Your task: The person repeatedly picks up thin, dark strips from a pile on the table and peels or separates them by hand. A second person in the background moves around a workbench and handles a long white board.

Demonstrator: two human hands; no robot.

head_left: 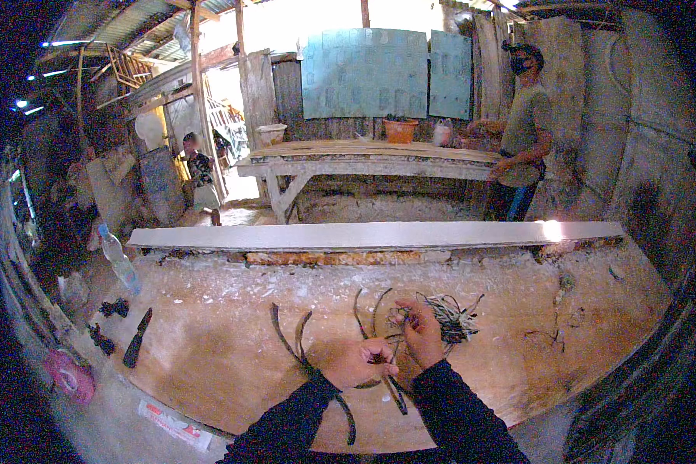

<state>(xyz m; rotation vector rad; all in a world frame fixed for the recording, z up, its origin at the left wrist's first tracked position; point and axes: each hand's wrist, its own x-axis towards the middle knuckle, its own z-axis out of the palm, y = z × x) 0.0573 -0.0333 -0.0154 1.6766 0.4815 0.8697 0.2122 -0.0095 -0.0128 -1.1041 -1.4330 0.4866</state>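
Note:
My left hand [360,364] is closed near the table's front, gripping a dark, flexible strip [399,398] whose end hangs below the fingers. Just right of it, my right hand [423,334] is pinched, with a thin dark strand at its fingertips. Beside the right hand lies a tangled bundle of thin black and pale strands [460,317]. More dark curved strips [288,334] lie on the wood left of my left hand, one passing beneath my wrist. Which strips connect inside the left hand is hidden.
A black knife [137,338] lies on the table [201,340] at left, near dark scraps [114,308] and a clear plastic bottle [118,259]. A long white board [363,235] spans the far edge. Beyond stand a workbench [379,164], an orange pot [400,131] and a person [526,127].

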